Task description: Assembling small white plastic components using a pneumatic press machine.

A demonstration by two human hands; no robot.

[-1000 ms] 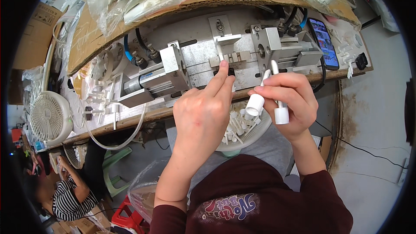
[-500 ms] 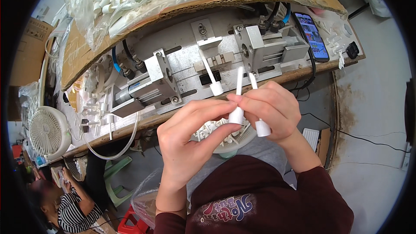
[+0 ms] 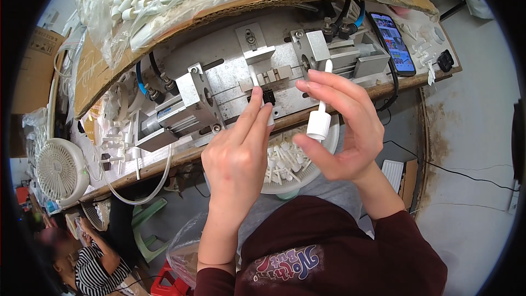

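My left hand [image 3: 235, 156] reaches to the metal fixture [image 3: 266, 78], its index and middle fingers side by side over a white stemmed cap [image 3: 253, 75]. The stem of that cap shows ahead of the fingertips, while its cap end is mostly covered by the fingers; my left thumb is hidden. In my right hand [image 3: 350, 123] there is another white stemmed cap [image 3: 319, 125], ribbed, stem up, between the thumb and the raised fingers. Its stem passes by the fingers and its tip shows above them.
Pneumatic cylinder blocks flank the fixture, a left one [image 3: 194, 96] and a right one [image 3: 315, 49]. Below my hands is a white basin [image 3: 326, 148] of stemmed caps. A phone [image 3: 393, 44] lies at the right, a fan [image 3: 61, 170] stands left, and a cardboard sheet [image 3: 181, 27] overhangs the back.
My left hand has parted from the right and moved left onto the cap in the fixture. My right hand has opened wider, now with one stemmed cap showing in it.
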